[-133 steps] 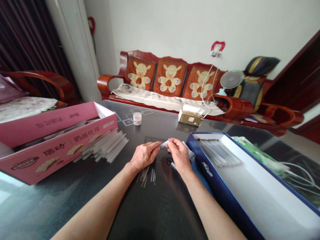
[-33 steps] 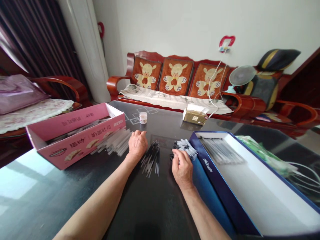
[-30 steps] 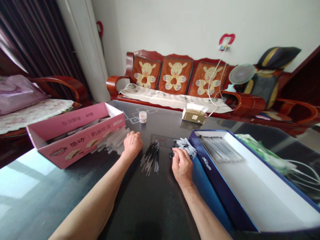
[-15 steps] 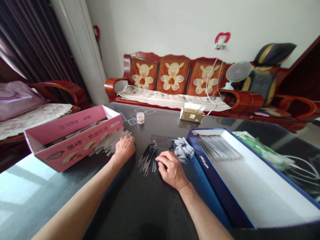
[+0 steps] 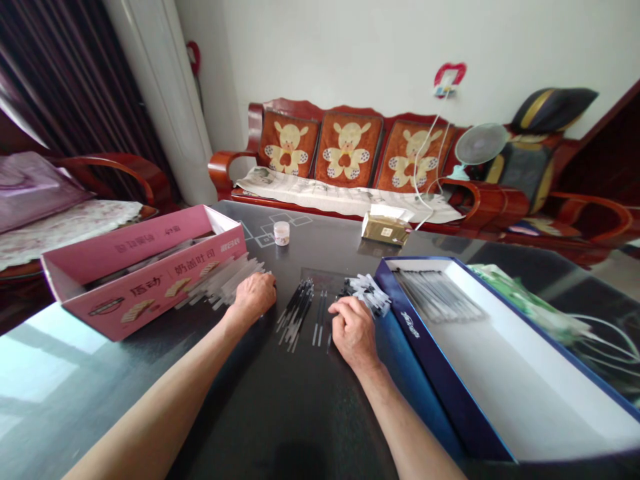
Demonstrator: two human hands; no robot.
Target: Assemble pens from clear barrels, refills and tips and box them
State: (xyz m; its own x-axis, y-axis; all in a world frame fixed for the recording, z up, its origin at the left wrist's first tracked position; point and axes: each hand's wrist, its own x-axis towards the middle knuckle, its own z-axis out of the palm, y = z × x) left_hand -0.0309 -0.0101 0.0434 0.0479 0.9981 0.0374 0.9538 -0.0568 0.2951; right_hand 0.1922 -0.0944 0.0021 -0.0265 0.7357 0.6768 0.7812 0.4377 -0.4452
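My left hand (image 5: 255, 295) rests curled at the right end of a fan of clear plastic tubes (image 5: 220, 283); its fingertips are hidden. My right hand (image 5: 355, 328) has its fingers bent together, with a thin pen refill (image 5: 329, 344) at the fingertips, flat on the table. Between the hands lies a bundle of dark-tipped pen refills (image 5: 295, 317). A couple of single refills (image 5: 320, 320) lie apart, side by side, to the right of the bundle. Just beyond my right hand is a heap of short white and black plastic pieces (image 5: 367, 292), perhaps caps.
A pink carton (image 5: 150, 280) stands on the left. On the right a blue-edged box (image 5: 520, 393) holds a row of refills (image 5: 437, 295). Farther back are a small jar (image 5: 281, 234) and a tissue pack (image 5: 385, 229). A green-white plastic bag (image 5: 525, 297) lies beyond the box.
My right hand has moved right, away from the bundle. Single refills now show separately between the bundle and that hand. My left hand has shifted slightly right.
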